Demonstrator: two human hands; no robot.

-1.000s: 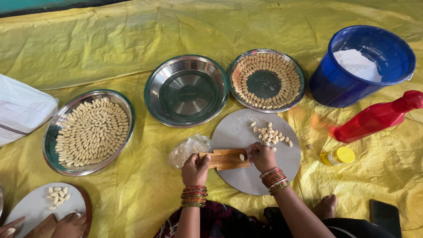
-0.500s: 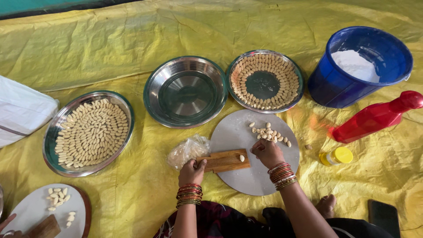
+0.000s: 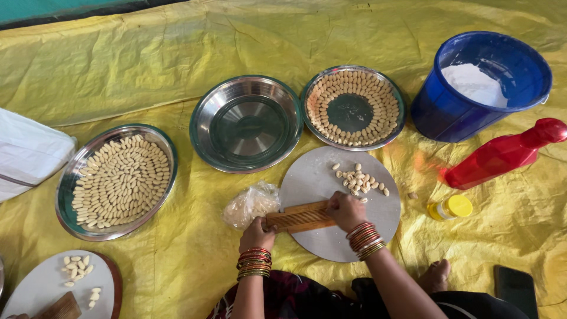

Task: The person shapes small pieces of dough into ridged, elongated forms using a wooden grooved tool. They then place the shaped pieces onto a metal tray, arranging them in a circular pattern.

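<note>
Two hands work a ridged wooden board [image 3: 300, 217] on a round grey slab [image 3: 322, 183].

Left hand [image 3: 256, 234] curls shut on the board's 9 o'clock end; right hand [image 3: 345, 210] presses closed fingers at its 3 o'clock end, having moved down from the small dough pieces [image 3: 359, 179]. At 12 o'clock, one steel plate [image 3: 246, 123] sits empty, another steel plate [image 3: 353, 107] ringed with shaped pieces; the blue bucket [image 3: 481, 85] holds white flour.
</note>
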